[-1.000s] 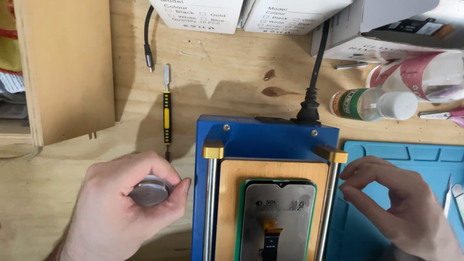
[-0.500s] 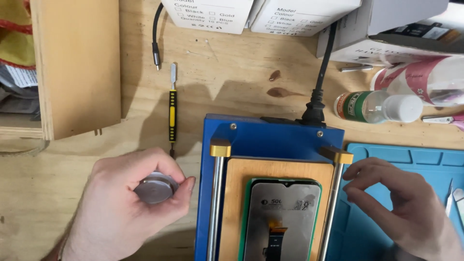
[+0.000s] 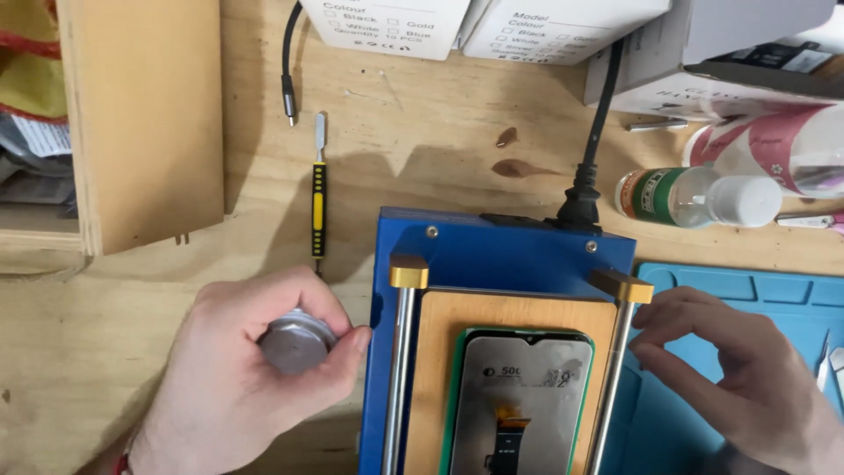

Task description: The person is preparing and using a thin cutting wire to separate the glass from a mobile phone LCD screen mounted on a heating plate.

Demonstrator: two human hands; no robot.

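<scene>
My left hand [image 3: 237, 378] is wrapped around a round silver metal knob [image 3: 294, 343] at the left side of a blue machine [image 3: 492, 251]. On the machine lies a tan plate [image 3: 440, 352] between two metal rails with brass end blocks. A phone screen panel [image 3: 523, 396] with a green edge rests face down on the plate, its flex cable showing. My right hand [image 3: 747, 378] hovers at the right rail [image 3: 613, 369], fingers curled and apart, fingertips close to the brass block [image 3: 626, 286]. It holds nothing.
A yellow-and-black pry tool [image 3: 318, 202] lies on the wooden bench. A wooden box [image 3: 141, 123] stands at left. White cartons [image 3: 492, 26], a black power cord [image 3: 593, 132], a small green-labelled bottle [image 3: 694, 198] and a blue work mat [image 3: 756, 290] are around.
The view has shifted slightly, so everything sits a bit further right and lower. Both hands stay where they were, the left still on the knob.
</scene>
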